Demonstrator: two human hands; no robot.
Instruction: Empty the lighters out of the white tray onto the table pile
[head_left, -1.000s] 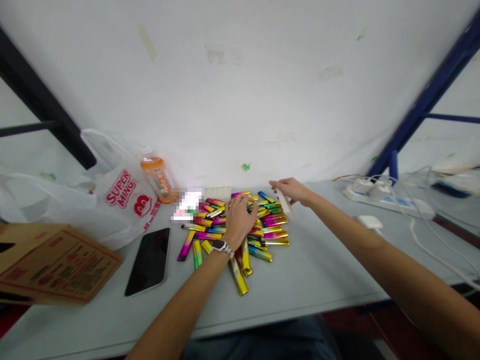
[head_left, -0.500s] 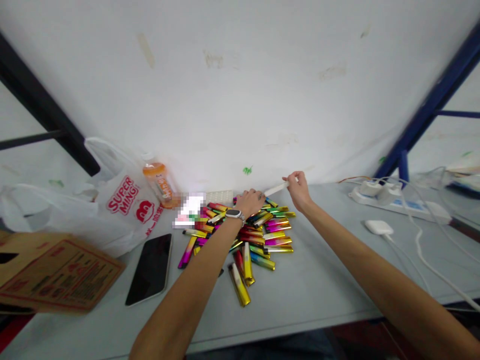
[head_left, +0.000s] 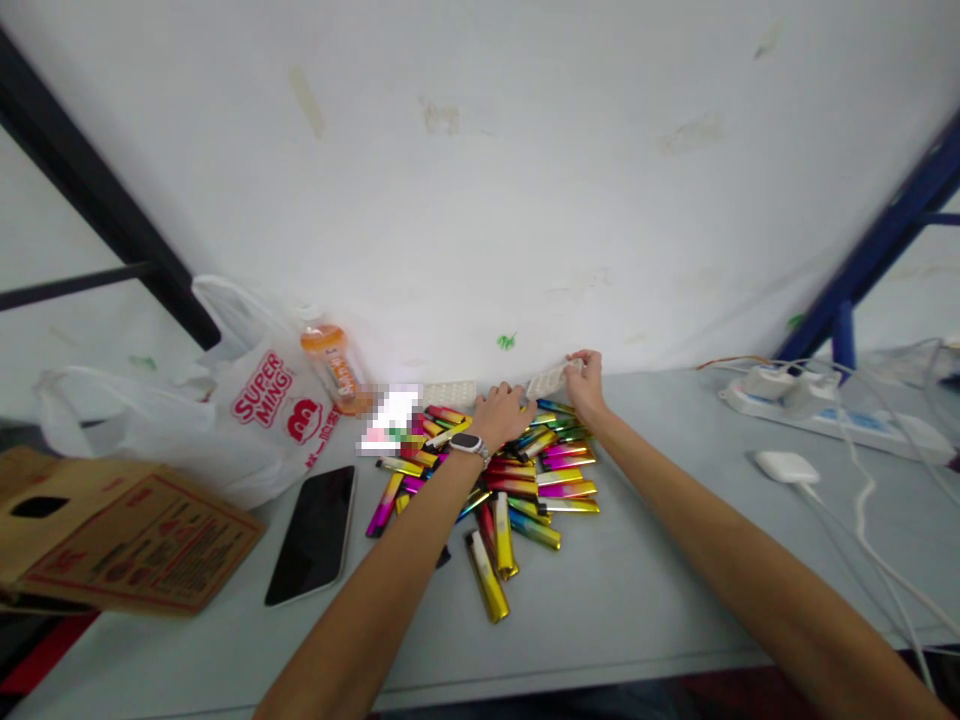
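Observation:
My right hand (head_left: 588, 388) grips the right end of a white gridded tray (head_left: 550, 380), which stands tilted near the wall behind the pile. My left hand (head_left: 504, 412), with a watch on its wrist, lies over the back of a heap of shiny lighters (head_left: 517, 487), close to the tray's left end. Its fingers are spread, and whether they touch the tray or a lighter is unclear. The lighters fade between gold, red, pink, green and blue. Another white gridded tray (head_left: 451, 394) lies against the wall, left of my left hand.
On the left are a cardboard box (head_left: 142, 540), a white plastic bag (head_left: 255, 420), an orange drink bottle (head_left: 337, 370) and a black-screened phone (head_left: 313, 535). A blurred patch (head_left: 391, 420) adjoins the heap. A power strip (head_left: 840, 415), a charger (head_left: 786, 467) and white cables lie on the right.
My right hand has turned the tray from edge-on, so its gridded face now shows. My left hand stays over the lighters, fingers more spread. The whole view has shifted slightly.

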